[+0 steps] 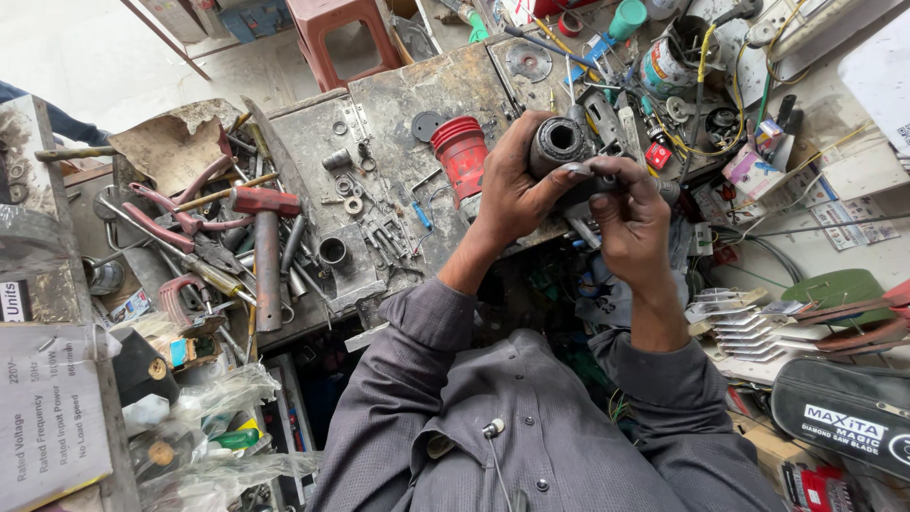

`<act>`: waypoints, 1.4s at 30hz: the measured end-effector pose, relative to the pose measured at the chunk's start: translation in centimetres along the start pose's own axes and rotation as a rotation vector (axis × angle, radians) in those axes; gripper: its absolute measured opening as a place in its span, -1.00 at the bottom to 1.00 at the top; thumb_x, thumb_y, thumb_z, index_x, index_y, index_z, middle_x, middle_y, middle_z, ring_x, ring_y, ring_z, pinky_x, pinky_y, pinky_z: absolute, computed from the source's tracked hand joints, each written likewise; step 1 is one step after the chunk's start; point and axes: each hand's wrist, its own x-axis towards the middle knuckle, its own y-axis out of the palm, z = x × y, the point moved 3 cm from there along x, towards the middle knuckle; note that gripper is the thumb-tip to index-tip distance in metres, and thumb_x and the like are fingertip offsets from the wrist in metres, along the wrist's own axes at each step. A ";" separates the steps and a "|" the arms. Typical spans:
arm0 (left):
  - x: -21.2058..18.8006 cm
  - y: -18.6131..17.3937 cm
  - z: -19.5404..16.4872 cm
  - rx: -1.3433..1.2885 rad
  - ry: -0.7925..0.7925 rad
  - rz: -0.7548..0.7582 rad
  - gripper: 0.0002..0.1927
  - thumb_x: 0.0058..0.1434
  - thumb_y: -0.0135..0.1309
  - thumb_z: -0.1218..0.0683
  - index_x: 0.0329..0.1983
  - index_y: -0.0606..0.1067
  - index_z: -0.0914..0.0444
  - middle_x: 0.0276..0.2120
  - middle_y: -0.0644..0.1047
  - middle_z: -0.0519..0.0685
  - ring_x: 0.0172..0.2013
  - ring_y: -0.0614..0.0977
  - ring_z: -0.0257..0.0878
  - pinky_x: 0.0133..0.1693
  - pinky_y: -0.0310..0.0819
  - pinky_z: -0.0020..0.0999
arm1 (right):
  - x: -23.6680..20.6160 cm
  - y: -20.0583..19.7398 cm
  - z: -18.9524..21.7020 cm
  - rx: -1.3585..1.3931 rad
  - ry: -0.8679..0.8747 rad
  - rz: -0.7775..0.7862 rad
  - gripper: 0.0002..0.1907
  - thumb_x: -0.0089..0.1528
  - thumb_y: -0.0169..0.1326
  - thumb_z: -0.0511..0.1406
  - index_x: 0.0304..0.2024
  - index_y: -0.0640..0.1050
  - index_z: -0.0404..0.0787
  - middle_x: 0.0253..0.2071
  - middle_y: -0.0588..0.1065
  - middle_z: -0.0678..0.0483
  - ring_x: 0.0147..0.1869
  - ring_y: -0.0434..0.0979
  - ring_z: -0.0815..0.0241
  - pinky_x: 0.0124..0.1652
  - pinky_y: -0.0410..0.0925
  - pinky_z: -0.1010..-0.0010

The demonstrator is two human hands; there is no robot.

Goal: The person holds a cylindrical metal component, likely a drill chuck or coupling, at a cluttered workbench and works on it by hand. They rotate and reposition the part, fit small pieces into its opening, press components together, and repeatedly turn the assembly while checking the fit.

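I hold one dark cylindrical part [559, 144], hollow at its open end, above the far middle of the bench [455, 85]. My left hand [517, 190] wraps it from the left, fingers [578, 173] curled tight round the barrel, thumb across the front. My right hand [630, 213] meets it from the near right, fingers bent and pressed together against the lower end of the part; what lies under them I cannot tell, as the hand covers it. Both hands are smeared with grease.

Just left of the part stands one red ribbed cup [462, 156] on the bench. Further left lies one hammer with a red head [265, 242], beside one pair of red-handled pliers [171, 228]. Loose washers and rings lie scattered between; too small and too many to count. Far right, one open tin can [671, 62] sits among yellow wires [706, 104]. One black pouch [848, 422] is cut off at the near right edge.
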 end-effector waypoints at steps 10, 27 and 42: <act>0.3 0.3 0.2 0.000 -0.026 0.007 -0.42 0.24 0.25 -0.20 0.09 0.42 0.30 -0.16 0.53 0.04 -0.12 0.62 -0.12 -0.02 0.51 -0.29 | -0.9 1.7 0.0 -0.593 -0.185 -0.249 -0.68 0.39 0.27 -0.44 0.16 0.51 -0.17 -0.07 0.33 0.03 -0.08 0.40 0.21 -0.12 0.32 0.52; 0.8 0.0 -0.5 -0.027 -0.028 -0.009 -0.39 0.27 0.21 -0.27 0.09 0.43 0.29 -0.16 0.54 0.02 -0.14 0.62 -0.16 -0.03 0.52 -0.30 | -0.5 2.3 1.0 -0.474 -0.205 -0.106 -0.66 0.36 0.20 -0.45 0.17 0.48 -0.20 0.01 0.37 -0.02 0.01 0.41 0.14 0.01 0.33 0.43; 1.6 -0.6 -0.7 -0.046 -0.017 0.008 -0.40 0.28 0.20 -0.25 0.08 0.42 0.30 -0.16 0.52 -0.01 -0.13 0.60 -0.23 -0.03 0.50 -0.34 | 0.8 2.0 0.7 -0.433 -0.094 -0.150 -0.67 0.34 0.30 -0.42 0.08 0.46 -0.21 -0.07 0.37 0.06 -0.07 0.46 0.29 -0.09 0.38 0.43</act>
